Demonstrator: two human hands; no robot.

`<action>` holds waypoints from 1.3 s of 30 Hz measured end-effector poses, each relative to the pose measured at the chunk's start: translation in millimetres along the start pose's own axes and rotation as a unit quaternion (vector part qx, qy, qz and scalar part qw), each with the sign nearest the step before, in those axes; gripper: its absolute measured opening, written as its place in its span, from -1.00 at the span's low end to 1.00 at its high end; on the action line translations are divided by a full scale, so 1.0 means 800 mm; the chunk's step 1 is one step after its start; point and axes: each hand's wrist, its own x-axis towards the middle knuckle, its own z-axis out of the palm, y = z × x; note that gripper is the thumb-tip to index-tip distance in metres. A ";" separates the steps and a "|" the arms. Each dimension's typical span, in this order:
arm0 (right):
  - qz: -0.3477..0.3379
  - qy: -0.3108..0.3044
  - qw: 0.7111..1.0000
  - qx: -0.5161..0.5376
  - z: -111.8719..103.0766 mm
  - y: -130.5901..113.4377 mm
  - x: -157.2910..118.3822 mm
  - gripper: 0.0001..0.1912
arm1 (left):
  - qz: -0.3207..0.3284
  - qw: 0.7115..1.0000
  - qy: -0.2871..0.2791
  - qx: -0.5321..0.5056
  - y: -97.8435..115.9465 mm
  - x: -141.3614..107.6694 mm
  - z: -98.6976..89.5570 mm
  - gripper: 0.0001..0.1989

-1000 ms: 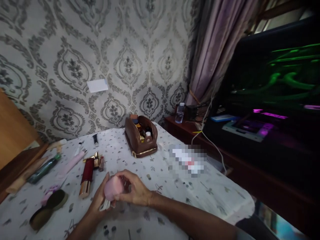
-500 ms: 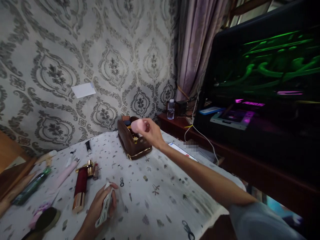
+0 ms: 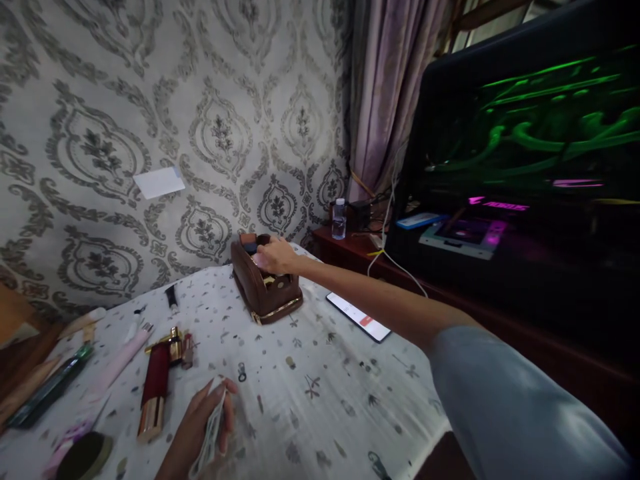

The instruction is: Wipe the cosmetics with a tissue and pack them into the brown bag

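My right hand (image 3: 277, 256) reaches into the top of an open brown bag (image 3: 250, 283), its fingers closed on a pink object (image 3: 260, 260) that shows only in part. Other small items, one of them orange-brown (image 3: 247, 238), stick up at the bag's back end. Low in the view, my left hand (image 3: 203, 420) is closed around a folded white cable (image 3: 213, 427) above the cloth. To its left lie a dark red and gold tube (image 3: 154, 393), a small gold item (image 3: 175, 343) and a small lipstick-like tube (image 3: 187, 350).
A phone (image 3: 357, 317) lies right of the bag under my right forearm. Along the left are a pink brush-like item (image 3: 123, 357), a green bottle (image 3: 53, 387) and a dark round object (image 3: 84, 457). A water bottle (image 3: 339, 219) stands by the curtain, left of a large dark computer case (image 3: 500, 267).
My right hand has moved down and left, carrying the pink object from above the bag into its opening. More of the phone shows. My left hand still holds the cable.
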 end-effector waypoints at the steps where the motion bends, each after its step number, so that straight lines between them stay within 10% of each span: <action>1: -0.007 -0.007 1.000 -0.011 0.004 0.000 0.001 -0.61 | -0.002 1.000 -0.001 0.005 -0.001 0.001 -0.001 -0.47; 17: -0.032 -0.046 0.995 -0.081 0.042 0.008 0.024 -0.62 | -0.029 0.997 -0.014 0.065 -0.020 0.018 -0.019 -0.42; 39: -0.063 0.002 0.998 0.006 0.015 0.020 0.014 -0.72 | 0.010 0.999 -0.036 0.031 0.004 -0.004 -0.001 -0.38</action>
